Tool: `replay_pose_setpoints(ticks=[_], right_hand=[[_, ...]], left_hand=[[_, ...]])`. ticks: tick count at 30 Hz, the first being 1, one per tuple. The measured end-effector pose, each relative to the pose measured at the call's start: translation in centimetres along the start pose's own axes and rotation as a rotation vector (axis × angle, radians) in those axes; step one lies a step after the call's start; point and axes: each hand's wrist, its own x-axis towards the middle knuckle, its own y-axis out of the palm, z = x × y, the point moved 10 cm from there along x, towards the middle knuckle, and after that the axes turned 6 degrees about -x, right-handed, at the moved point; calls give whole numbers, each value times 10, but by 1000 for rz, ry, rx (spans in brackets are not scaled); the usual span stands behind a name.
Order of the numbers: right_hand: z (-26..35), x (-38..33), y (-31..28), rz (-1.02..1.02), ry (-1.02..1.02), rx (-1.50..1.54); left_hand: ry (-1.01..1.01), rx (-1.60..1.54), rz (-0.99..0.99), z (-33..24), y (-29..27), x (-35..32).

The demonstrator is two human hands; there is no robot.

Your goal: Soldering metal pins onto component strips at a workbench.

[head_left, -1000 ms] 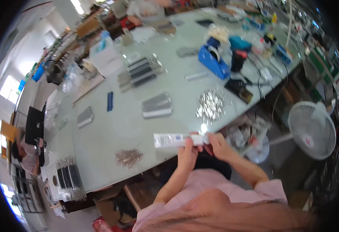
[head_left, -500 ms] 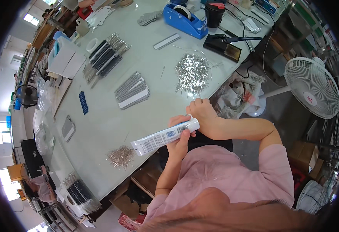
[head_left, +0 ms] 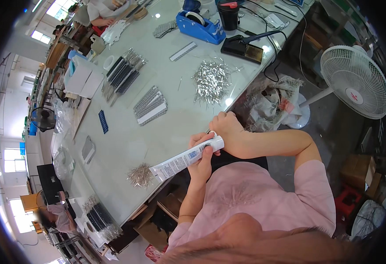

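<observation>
Both hands, left hand (head_left: 203, 159) and right hand (head_left: 225, 127), still grip the white tube (head_left: 186, 159), unchanged.

Glossy plastic tube (head_left: 186, 159) — shiny metal pins (head_left: 211, 80).

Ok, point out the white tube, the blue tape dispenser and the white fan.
white tube (head_left: 182, 161), head view, middle of its body.
blue tape dispenser (head_left: 200, 28), head view, its blue base.
white fan (head_left: 355, 81), head view, centre of its grille.
</observation>
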Motion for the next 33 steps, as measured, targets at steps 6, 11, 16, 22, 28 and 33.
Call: replay_pose_setpoints(ticks=[6, 11, 16, 22, 28, 33], right_hand=[[-5, -8, 3, 54, -32, 104], [-4, -9, 9, 69, -66, 110], [-4, -5, 8, 55, -101, 218], [-5, -1, 2, -26, -102, 283], [-4, 9, 9, 96, -180, 334], [-24, 9, -2, -1, -154, 471]], left_hand=[[-18, 27, 29, 2, 8, -2], [-28, 46, 37, 5, 10, 1], [-21, 58, 33, 8, 4, 5], [-23, 67, 32, 10, -4, 8], [-15, 117, 14, 12, -13, 16], [88, 244, -75, -2, -28, 29]])
